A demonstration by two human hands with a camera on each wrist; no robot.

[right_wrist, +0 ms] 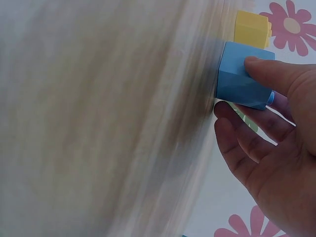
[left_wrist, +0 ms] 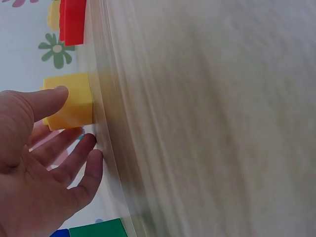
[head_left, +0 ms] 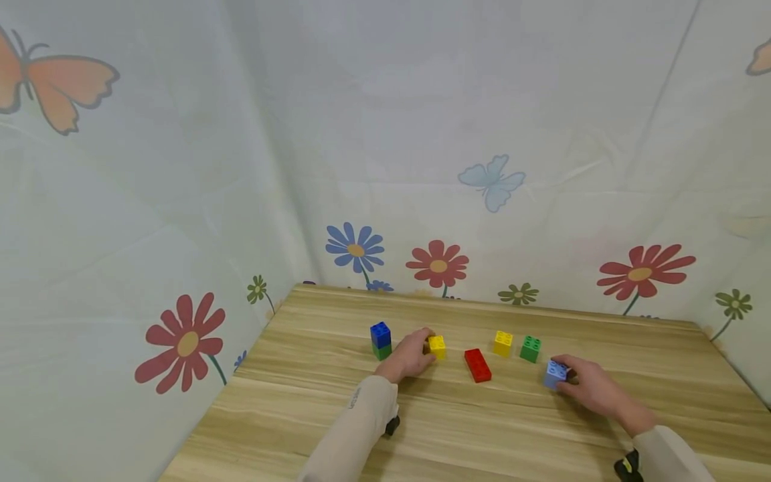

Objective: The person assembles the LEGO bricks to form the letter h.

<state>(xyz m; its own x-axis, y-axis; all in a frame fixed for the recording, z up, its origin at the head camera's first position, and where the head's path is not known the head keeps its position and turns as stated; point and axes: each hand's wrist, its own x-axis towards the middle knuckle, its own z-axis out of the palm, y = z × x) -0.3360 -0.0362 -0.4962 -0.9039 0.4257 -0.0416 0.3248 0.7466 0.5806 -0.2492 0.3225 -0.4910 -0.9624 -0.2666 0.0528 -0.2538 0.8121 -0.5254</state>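
As the head view shows, the leftmost yellow block (head_left: 438,348) and light blue block (head_left: 553,378) sit on the bench (head_left: 494,428). Left wrist: the left hand (left_wrist: 42,182) finger-pinches yellow. Right wrist: the right hand's fingers (right_wrist: 279,74) pinch blue; even pressure should prevent tilting.

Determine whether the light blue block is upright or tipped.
Upright: in the head view, the light blue block is stud-side up.

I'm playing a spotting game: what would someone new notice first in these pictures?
Perhaps the bright red brick first, lying on the table between the left hand, which holds a yellow block, and the right hand, which holds a light blue block. Next might come the big orange butterfly on the pale backdrop, at the upper left of the head view.
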